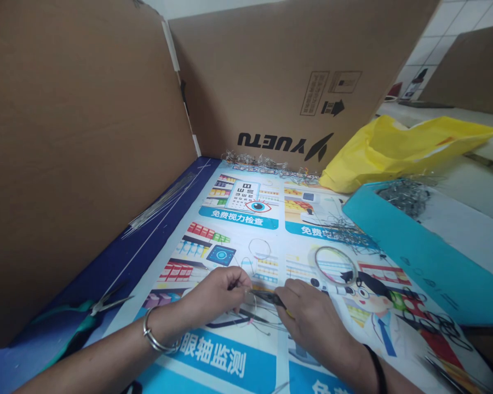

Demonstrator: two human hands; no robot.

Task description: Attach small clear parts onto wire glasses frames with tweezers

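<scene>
My left hand [224, 290] is closed in a pinch on a thin wire [252, 302], which bends in a small loop by the fingertips. My right hand [312, 314] is wrapped round a pair of pliers [267, 297] with dark jaws and a bit of yellow on the handle. The jaws point left and reach the wire beside my left fingertips; whether they grip it I cannot tell. Under both hands, more thin wires and a dark pointed tool [252, 317] lie on the printed sheet [277, 262].
Green-handled pliers [93, 311] lie open at left, below a bundle of straight wires [160, 205]. A wire coil [336, 265], tangled wire pieces [347, 234] and black rings [447, 331] are at right. Beyond are a blue box [406, 251], yellow bag [394, 150] and cardboard walls [271, 82].
</scene>
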